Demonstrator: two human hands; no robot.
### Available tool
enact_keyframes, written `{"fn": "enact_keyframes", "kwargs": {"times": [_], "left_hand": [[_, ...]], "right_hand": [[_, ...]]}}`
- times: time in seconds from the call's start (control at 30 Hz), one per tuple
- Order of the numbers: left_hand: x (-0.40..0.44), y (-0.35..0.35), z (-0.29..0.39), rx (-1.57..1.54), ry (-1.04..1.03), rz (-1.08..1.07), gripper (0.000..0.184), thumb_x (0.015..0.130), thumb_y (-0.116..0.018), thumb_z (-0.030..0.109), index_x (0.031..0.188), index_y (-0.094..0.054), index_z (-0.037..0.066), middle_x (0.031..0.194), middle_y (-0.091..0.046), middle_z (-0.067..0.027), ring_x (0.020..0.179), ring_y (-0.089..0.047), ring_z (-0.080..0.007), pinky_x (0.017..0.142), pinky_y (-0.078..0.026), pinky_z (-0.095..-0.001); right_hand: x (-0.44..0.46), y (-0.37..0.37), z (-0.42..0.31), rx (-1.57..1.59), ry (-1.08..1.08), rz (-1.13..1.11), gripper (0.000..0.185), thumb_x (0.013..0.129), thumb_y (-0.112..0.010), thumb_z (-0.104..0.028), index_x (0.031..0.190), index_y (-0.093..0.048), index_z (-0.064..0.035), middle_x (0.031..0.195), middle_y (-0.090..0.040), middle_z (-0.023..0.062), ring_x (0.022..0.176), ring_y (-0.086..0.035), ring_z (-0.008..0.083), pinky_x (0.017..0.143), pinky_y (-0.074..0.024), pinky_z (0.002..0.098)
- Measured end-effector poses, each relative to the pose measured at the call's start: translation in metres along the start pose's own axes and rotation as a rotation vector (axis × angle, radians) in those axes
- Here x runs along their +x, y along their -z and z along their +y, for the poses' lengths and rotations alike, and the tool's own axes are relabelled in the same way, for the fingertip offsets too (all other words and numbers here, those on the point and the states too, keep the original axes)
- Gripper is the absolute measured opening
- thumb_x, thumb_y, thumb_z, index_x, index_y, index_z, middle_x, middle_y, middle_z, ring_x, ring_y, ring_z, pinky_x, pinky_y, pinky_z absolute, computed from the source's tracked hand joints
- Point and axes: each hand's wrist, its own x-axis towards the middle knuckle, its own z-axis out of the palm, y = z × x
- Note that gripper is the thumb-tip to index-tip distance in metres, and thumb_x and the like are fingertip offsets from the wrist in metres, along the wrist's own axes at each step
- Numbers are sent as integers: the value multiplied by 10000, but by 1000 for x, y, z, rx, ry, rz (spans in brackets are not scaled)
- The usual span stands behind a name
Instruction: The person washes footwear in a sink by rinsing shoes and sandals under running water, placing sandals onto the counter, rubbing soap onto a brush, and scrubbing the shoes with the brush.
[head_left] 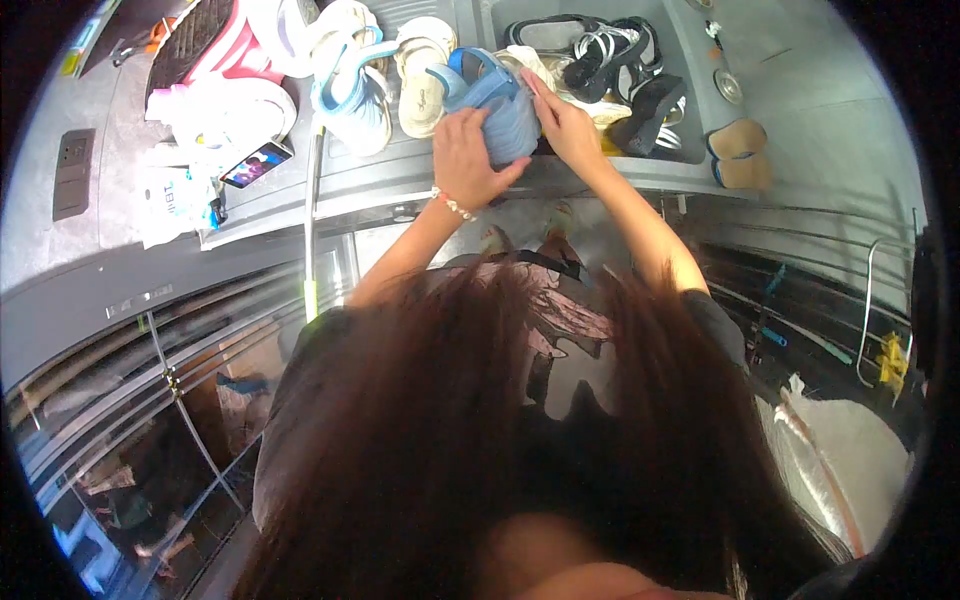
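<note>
A light blue sandal (511, 128) with a ribbed surface and straps is held up at the front edge of the sink. My left hand (468, 160), with a beaded bracelet at the wrist, grips its left side, thumb across the near end. On the opposite side, my right hand (570, 128) presses against the sandal, fingers pointing up along it; part of that grip is hidden. To the left lie a matching blue and white sandal (352, 105) and a cream sandal (421, 85). Several black and white sandals (622, 60) sit in the grey basin (690, 135) to the right.
A phone (256, 164) with its screen lit lies on the left, beside white packaging (170, 205). A pole (313, 220) leans at the counter's front. Brown insoles (738, 153) rest right of the basin. Wire racks (160, 360) stand below on both sides.
</note>
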Motion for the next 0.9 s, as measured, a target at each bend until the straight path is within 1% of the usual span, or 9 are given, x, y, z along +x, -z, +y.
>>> {"fn": "enact_keyframes", "kwargs": {"times": [0.2, 0.27, 0.33, 0.43, 0.57, 0.67, 0.7, 0.83, 0.9], "left_hand": [[1, -16, -16, 53, -14, -160, 796, 564, -818, 236, 1220, -443, -13, 1080, -556, -189, 1018, -538, -356, 886, -427, -416], [4, -18, -29, -31, 145, -231, 815, 561, -832, 277, 1211, -444, -24, 1101, -547, -202, 1030, -533, -364, 879, -437, -419], [14, -19, -38, -58, 152, -219, 791, 566, -829, 274, 1197, -456, -22, 1064, -559, -222, 1003, -551, -384, 857, -448, -439], [11, -21, -36, -38, 45, -281, 795, 551, -851, 296, 1186, -463, 15, 1023, -577, -196, 936, -585, -361, 806, -480, -419], [5, -25, -35, -33, 42, -265, 801, 533, -862, 287, 1179, -466, 26, 1028, -578, -190, 934, -591, -359, 814, -485, -403], [3, -29, -29, -25, 135, -297, 794, 535, -855, 259, 1186, -467, 24, 1037, -576, -197, 967, -587, -355, 830, -482, -403], [5, -32, -26, -31, 115, -271, 797, 531, -855, 252, 1187, -466, 20, 1029, -574, -198, 963, -586, -350, 831, -480, -403], [11, -37, -27, -68, 155, -313, 810, 522, -865, 285, 1173, -474, 3, 1012, -569, -197, 941, -579, -354, 836, -474, -403], [8, -42, -29, -33, 119, -287, 812, 517, -865, 285, 1169, -475, -4, 1014, -567, -199, 946, -577, -355, 838, -473, -404]], "right_hand": [[-19, -10, -8, 60, -44, 71, 408, 937, -520, -208, 1344, -494, -234, 869, -634, 211, 656, -624, 304, 608, -482, 366], [-37, -9, -8, 193, 195, 44, 447, 923, -526, -226, 1360, -462, -292, 752, -598, 206, 614, -572, 396, 582, -462, 469], [-55, -1, -15, -54, 336, 14, 369, 920, -533, -272, 1288, -549, -279, 740, -608, 177, 590, -569, 364, 548, -474, 440], [-7, 6, 24, -43, 24, -34, 356, 940, -465, -324, 1277, -551, -250, 731, -628, 191, 664, -621, 368, 578, -486, 475], [-33, 3, 13, -7, 238, -21, 422, 945, -447, -318, 1365, -427, -339, 720, -622, 188, 646, -616, 371, 595, -496, 480], [-24, 10, 31, 16, 116, -102, 425, 944, -450, -314, 1368, -430, -335, 719, -614, 186, 645, -614, 363, 585, -493, 479], [-15, 13, 42, 2, -78, -190, 429, 943, -451, -315, 1371, -429, -328, 728, -608, 185, 658, -610, 363, 574, -488, 477], [-50, 7, 20, 25, 153, -107, 412, 949, -444, -304, 1361, -452, -297, 713, -606, 188, 616, -602, 362, 530, -483, 452], [-39, 16, 27, 59, 61, -146, 422, 937, -473, -279, 1359, -464, -281, 774, -616, 182, 621, -589, 352, 561, -477, 433]]}}
